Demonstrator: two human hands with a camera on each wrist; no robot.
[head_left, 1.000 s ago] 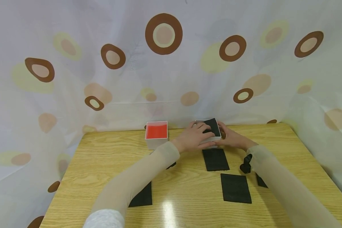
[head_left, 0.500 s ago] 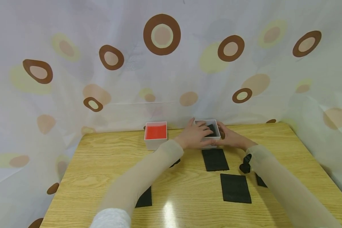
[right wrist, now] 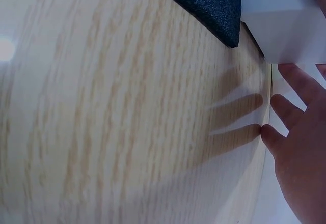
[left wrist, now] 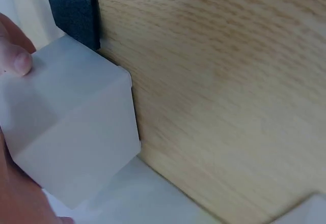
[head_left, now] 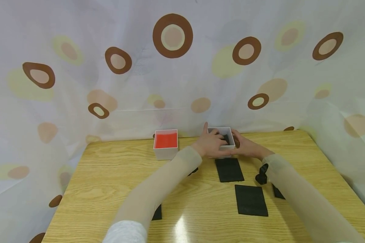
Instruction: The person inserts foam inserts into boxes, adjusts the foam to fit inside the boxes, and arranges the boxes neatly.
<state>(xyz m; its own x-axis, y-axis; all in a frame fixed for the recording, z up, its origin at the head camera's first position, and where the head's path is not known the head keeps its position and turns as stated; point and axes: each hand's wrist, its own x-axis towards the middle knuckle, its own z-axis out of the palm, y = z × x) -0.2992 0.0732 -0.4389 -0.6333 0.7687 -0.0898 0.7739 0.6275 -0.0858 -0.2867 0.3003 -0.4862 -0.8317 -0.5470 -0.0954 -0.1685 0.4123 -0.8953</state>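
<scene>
From my end I'm getting a ring-patterned white sheet [head_left: 182, 84] hanging behind and beside a wood-grain table [head_left: 112, 179]. Two beige-sleeved forearms are crossing it, the left sleeve [head_left: 153, 189] partly covering a left-hand black square [head_left: 157, 214], the right sleeve [head_left: 295, 189] partly covering a far-right black square [head_left: 278, 192]. The red-filled box [head_left: 166, 154] is standing left of the open white box [left wrist: 97, 137], which is sitting at the table's back edge. The right hand [head_left: 246, 147] is gripping that box's right side, thumb in front. The left hand [head_left: 211, 143] is reaching in over the rim, fingers spreading, blocking much of my view inside. Two flat black squares are lying in front, the upper square [head_left: 229, 170] just below the box, the lower square [head_left: 251, 200] nearer me. A dark piece [head_left: 227, 138] is showing inside, under the left fingers.

Versus a second ago, that piece is sitting lower; it was tilting above the rim. The left sleeve is now hiding more of its square. The right hand is staying put.

Edges: the sheet is limiting the back; bare wood is running between the boxes, between left and right squares, and right of the right hand.
</scene>
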